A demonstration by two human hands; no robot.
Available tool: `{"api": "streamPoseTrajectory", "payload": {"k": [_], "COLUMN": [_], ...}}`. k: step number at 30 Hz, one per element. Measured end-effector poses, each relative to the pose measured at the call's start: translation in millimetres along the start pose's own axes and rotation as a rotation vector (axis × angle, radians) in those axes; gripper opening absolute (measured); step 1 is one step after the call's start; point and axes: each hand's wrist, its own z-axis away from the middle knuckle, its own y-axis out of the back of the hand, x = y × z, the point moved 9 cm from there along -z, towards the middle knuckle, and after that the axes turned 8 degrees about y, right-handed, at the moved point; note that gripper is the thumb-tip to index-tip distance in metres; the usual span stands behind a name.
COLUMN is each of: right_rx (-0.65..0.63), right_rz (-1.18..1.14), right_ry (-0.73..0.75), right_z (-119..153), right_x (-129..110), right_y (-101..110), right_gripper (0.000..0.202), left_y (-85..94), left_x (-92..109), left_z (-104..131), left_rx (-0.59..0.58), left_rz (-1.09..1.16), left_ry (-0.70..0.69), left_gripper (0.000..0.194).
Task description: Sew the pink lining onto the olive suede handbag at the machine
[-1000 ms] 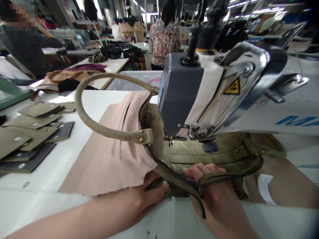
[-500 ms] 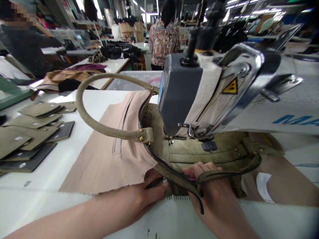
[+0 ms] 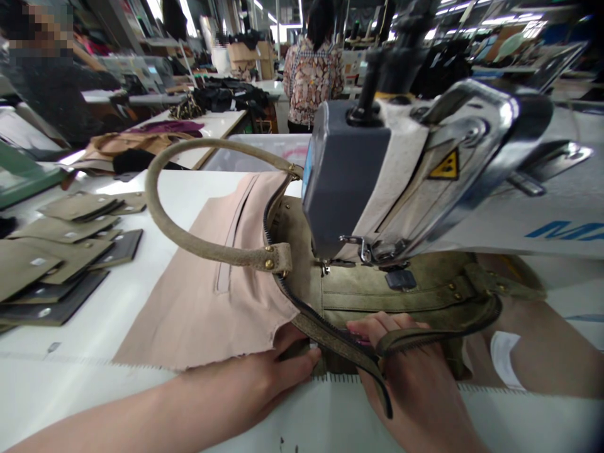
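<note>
An olive bag piece with a zipper edge lies under the head of a sewing machine. Pink-beige lining spreads from it to the left, and a round handle arches over the lining. My left hand is closed on the bag's near edge, its fingers partly under the lining. The fingers of my right hand rest bent on the olive piece beneath the zipper strip, which crosses between my hands; whether they pinch the fabric is hidden.
Olive and dark flaps lie stacked at the left of the white table. A clear bin stands behind the table. A person in a patterned top is further back; another is at upper left.
The view has shifted slightly, so the machine appears a little further right. My hands and the bag hold nearly the same position.
</note>
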Motion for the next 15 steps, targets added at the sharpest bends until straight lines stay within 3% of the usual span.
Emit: {"api": "streamPoseTrajectory", "payload": {"k": [5, 10, 15], "right_rx": [-0.051, -0.075, -0.029], "right_rz": [-0.004, -0.020, 0.079], "right_ry": [-0.001, -0.002, 0.008], "right_z": [4.0, 11.4, 22.4], "right_x": [6.3, 5.0, -0.2], "right_y": [-1.4, 1.5, 4.3], "right_gripper": [0.011, 0.033, 0.026], "left_y": [0.9, 10.0, -1.2], "left_x": [-8.5, -23.1, -22.0], "left_z": [-0.8, -2.8, -3.9], "left_rx": [0.050, 0.231, 0.197], "left_rz": [0.130, 0.187, 0.223], "left_ry": [0.085, 0.189, 0.164], "left_gripper": [0.030, 0.021, 0.023]}}
